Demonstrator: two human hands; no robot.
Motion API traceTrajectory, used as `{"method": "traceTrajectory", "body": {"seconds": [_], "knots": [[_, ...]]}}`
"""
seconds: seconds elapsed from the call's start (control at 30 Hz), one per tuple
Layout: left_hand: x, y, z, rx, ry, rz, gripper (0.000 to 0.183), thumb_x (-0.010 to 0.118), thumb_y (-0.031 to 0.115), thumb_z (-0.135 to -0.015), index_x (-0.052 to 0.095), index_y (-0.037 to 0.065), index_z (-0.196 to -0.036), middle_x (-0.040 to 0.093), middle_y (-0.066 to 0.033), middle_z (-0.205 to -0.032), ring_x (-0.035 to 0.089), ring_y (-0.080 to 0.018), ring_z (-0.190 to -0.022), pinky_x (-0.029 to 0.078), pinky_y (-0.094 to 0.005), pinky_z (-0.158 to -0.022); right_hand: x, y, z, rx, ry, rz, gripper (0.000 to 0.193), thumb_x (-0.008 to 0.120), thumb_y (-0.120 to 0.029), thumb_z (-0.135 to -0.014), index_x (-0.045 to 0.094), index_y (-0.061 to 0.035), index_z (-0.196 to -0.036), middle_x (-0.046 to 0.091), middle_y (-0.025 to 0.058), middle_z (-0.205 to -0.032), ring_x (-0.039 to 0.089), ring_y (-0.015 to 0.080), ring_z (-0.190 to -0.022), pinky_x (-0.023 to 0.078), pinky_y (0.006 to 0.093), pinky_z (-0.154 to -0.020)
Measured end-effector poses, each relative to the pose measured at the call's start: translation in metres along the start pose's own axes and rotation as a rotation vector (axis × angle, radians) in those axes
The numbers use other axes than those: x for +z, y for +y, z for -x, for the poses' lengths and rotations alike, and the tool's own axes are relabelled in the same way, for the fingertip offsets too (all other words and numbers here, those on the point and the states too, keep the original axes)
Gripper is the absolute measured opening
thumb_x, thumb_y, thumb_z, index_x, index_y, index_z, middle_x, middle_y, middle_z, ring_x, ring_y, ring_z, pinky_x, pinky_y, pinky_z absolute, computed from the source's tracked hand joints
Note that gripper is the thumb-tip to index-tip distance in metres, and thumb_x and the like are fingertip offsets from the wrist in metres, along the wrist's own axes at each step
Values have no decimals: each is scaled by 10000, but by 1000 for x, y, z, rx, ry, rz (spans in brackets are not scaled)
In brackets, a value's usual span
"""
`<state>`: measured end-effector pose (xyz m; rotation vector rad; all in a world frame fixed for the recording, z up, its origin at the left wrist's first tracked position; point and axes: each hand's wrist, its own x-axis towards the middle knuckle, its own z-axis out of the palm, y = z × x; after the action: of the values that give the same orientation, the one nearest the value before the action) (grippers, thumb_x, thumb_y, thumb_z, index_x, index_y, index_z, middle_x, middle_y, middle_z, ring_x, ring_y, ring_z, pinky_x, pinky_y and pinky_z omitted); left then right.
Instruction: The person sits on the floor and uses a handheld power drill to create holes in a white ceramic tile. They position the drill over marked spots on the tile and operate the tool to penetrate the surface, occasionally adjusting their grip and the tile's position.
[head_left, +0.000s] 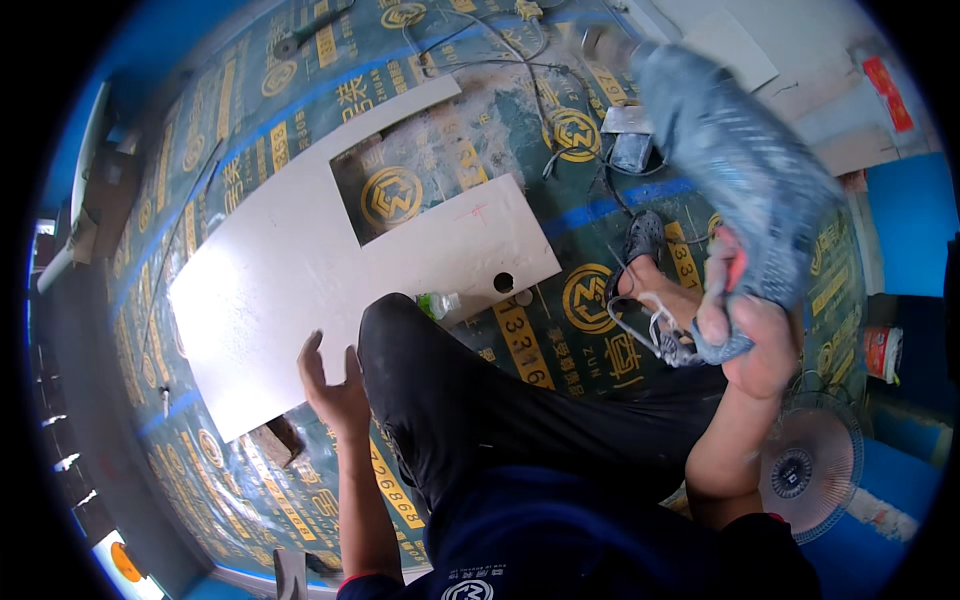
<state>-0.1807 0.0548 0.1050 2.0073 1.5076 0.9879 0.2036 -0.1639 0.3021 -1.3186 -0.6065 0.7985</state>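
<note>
My right hand [755, 340] grips the handle of a dusty blue-grey power drill [745, 150], raised at the right and smeared by motion. Its front end points to the upper left, and what is fitted there is too blurred to name. My left hand [336, 390] is apart from it, fingers spread and holding nothing, beside my bent knee and above a large white slab [270, 270]. That slab lies on the covered floor, with a rectangular cut-out toward its far side and a small round hole near its right end.
A green-labelled clear bottle [437, 304] is by my knee. Cables [540, 90] tangle on the printed green floor sheet [590, 300]. My foot in a dark clog [645, 238] is right of the slab. A fan [812, 460] stands at lower right, near a red-and-white tub [882, 354].
</note>
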Motion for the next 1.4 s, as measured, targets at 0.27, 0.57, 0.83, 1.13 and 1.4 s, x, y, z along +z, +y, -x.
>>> {"method": "traceTrajectory", "body": {"seconds": [0.27,0.57,0.83,1.13,1.4], "knots": [[-33,-24,47,-152,53,-67,378,787,79,-911,682,-10,-1264,718,-127,-1217,670,-237,-1132,527,-378,-976,-17,-18,22,-197,198,-114,352,646,-123,-907,655,117,-1164,636,128,-943,574,152,-670,506,307,-607],[-80,-29,61,-186,119,-59,308,779,89,-943,687,-6,-1221,732,-116,-1187,684,-219,-1093,536,-374,-983,-39,-8,38,-319,291,-40,459,644,-117,-892,635,113,-1289,667,103,-1037,570,158,-724,459,292,-670],[-104,-80,103,-220,113,112,249,705,63,-949,686,-36,-1176,748,-100,-1053,673,-166,-918,547,-327,-856,-30,-20,50,-904,385,26,433,621,-66,-864,627,120,-1254,686,230,-1111,617,199,-774,520,349,-760],[-93,-137,165,-185,-56,170,272,638,120,-965,665,-23,-1195,734,-149,-1038,686,-277,-952,547,-386,-871,-66,-29,67,-736,481,-50,581,632,-153,-884,549,77,-1411,599,163,-1230,571,207,-846,497,352,-807],[-53,-167,124,-12,-311,-60,393,672,124,-912,622,7,-1285,690,-161,-1164,643,-316,-1090,527,-420,-947,-62,-67,77,-866,556,19,523,608,-110,-883,592,97,-1362,634,178,-1224,560,194,-845,497,352,-814]]}}
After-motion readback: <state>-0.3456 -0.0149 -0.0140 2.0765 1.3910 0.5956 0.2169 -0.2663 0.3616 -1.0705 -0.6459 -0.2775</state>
